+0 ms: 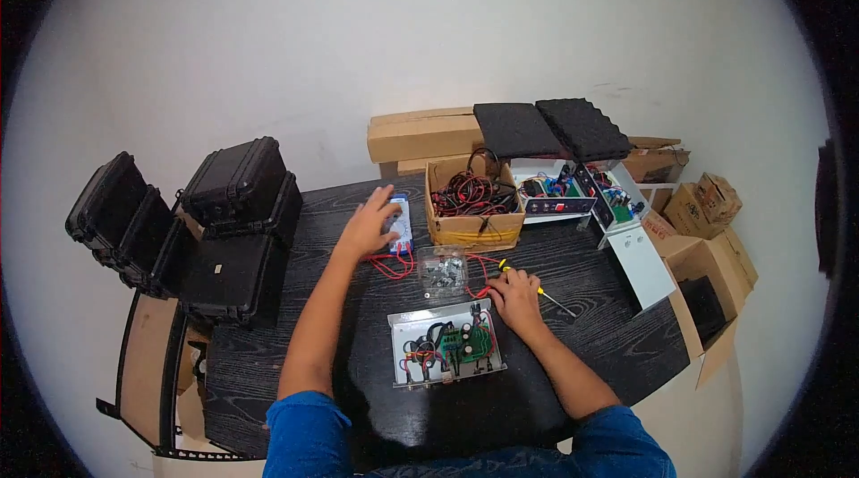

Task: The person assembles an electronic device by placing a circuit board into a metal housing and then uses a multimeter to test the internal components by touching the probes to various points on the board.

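My left hand (pixel 368 225) reaches over a blue-edged multimeter (pixel 402 229), fingers spread at its dial and not wrapped round it. Red test leads (pixel 391 267) run from the meter's lower end, past a clear plastic box (pixel 442 270) of small screws, to my right hand (pixel 514 301). That hand is closed, thumb and fingers at the end of the red leads. Partly behind its fingers lies a screwdriver (pixel 557 303) with a yellow and black handle. Nearest my body sits an open metal enclosure (pixel 399 335) with a green circuit board (pixel 465 345) and wires.
A cardboard box (pixel 474 232) of tangled cables stands behind the plastic box. Open white enclosures (pixel 555 209) with electronics are at back right, near black foam sheets (pixel 550 129). Black hard cases (pixel 234 272) stack at left. An open carton (pixel 702 290) stands beyond the table's right edge.
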`<state>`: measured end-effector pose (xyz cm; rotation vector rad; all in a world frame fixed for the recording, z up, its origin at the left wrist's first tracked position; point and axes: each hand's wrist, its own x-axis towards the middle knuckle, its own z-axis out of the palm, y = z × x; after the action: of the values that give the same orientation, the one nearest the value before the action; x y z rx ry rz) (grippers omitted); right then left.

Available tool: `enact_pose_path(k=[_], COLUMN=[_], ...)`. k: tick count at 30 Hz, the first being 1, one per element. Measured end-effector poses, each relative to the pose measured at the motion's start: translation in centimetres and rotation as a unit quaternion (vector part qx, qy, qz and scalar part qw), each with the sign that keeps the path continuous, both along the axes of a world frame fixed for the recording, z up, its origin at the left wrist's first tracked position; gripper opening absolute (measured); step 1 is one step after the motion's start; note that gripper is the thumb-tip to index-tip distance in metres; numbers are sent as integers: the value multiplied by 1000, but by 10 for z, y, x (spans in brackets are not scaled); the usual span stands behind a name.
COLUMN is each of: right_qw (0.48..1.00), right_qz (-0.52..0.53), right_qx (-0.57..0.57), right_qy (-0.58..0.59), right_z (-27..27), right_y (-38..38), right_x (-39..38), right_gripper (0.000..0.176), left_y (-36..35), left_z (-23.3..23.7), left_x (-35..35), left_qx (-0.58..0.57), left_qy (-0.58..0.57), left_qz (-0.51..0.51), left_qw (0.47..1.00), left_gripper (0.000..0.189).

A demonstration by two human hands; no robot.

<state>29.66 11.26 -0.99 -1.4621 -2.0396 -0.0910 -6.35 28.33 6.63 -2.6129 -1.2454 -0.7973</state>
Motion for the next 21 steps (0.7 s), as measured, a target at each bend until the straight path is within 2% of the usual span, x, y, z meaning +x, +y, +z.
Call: enact_pose_path(k=[1, 4, 6, 8, 10, 16, 19, 21], right_qw=[1000, 1000, 999, 997, 987, 951, 897, 876], right_qz=[2, 17, 22, 20, 9, -41, 55, 99], right_qx=[-3, -16, 21, 32, 13, 41, 7, 46], right_qy=[0, 8, 22, 72, 160, 304, 439, 470], right_z=[0, -2, -1, 0, 0, -16, -35, -35], right_y=[-1, 1, 2, 3, 3, 4, 11, 8], right_x=[0, 3, 1, 2, 4, 10, 14, 11], right_gripper=[18, 16, 14, 14, 14, 14, 15, 13], left_y=[-9, -30, -45, -53, -63, -67, -77, -82], left_z=[-3, -29, -60, -68, -61, -58, -49, -40], left_x=[-1, -14, -19, -17, -10, -6, -11, -17], left_qx=[41, -75, -72, -86, -119, -56, -32, -60], left_qy=[-28, -72, -18, 22, 49, 116, 138, 97], left_qz=[16, 163, 193, 214, 224, 252, 270, 303], left_qw=[999, 981, 978, 973, 966, 959, 952, 946], left_gripper=[43, 44, 36, 31, 27, 15, 18, 20])
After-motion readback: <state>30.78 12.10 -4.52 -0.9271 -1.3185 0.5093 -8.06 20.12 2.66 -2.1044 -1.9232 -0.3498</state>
